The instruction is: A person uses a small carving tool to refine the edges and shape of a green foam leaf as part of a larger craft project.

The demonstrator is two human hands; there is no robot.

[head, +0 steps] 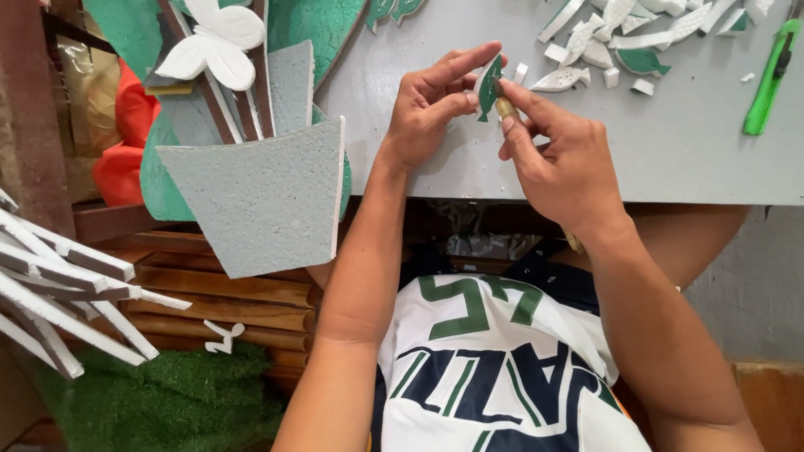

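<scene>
Both hands pinch the green leaf (488, 88), left hand (431, 109) at 9 o'clock, right hand (557, 159) at 4, with its long axis running 12 to 6.

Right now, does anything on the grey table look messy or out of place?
Yes. Cut-off white and green foam scraps lie scattered along the grey table, with small white crumbs around. A green utility knife lies loose beside them. I cannot tell if its blade is out.
</scene>
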